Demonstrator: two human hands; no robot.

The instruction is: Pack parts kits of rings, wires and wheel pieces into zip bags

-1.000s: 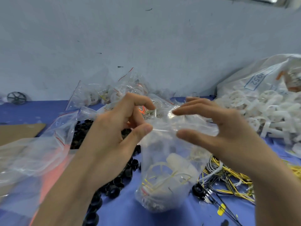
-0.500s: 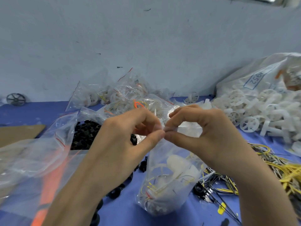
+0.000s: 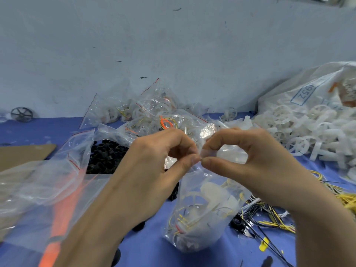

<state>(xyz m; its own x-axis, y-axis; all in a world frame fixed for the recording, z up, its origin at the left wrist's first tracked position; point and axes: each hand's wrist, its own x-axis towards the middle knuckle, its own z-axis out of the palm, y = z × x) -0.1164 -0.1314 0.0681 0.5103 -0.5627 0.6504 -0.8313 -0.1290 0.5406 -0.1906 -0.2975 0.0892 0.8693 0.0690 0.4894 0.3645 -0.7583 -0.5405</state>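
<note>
Head view: the left grip (image 3: 154,170) and the right grip (image 3: 256,166) meet at the centre of the frame, thumb and forefinger of each pinching the top strip of a clear zip bag (image 3: 202,218); the two thumb tips nearly touch, and the other fingers of both are curled above the strip; the bag hangs down from the pinch, its bottom resting on the blue surface (image 3: 154,247) at lower centre; inside it lie a white wheel piece (image 3: 194,201) and thin yellow wires (image 3: 185,220), with more white parts too blurred to tell apart.

Behind the left grip a pile of black rings (image 3: 107,157) sits in an opened clear bag; left of that, a stack of flat clear bags (image 3: 38,189) with an orange stripe runs to the lower left corner, partly over a sheet of brown cardboard (image 3: 23,155); above the grips a heap of filled bags (image 3: 154,114) lies against the pale wall; at right a big white sack (image 3: 300,93) spills loose white wheel pieces (image 3: 300,132) onto the surface; at lower right a tangle of yellow, black and white wires (image 3: 269,218) spreads beside the held bag; a dark spoked wheel (image 3: 21,114) stands at the far left by the wall.
</note>
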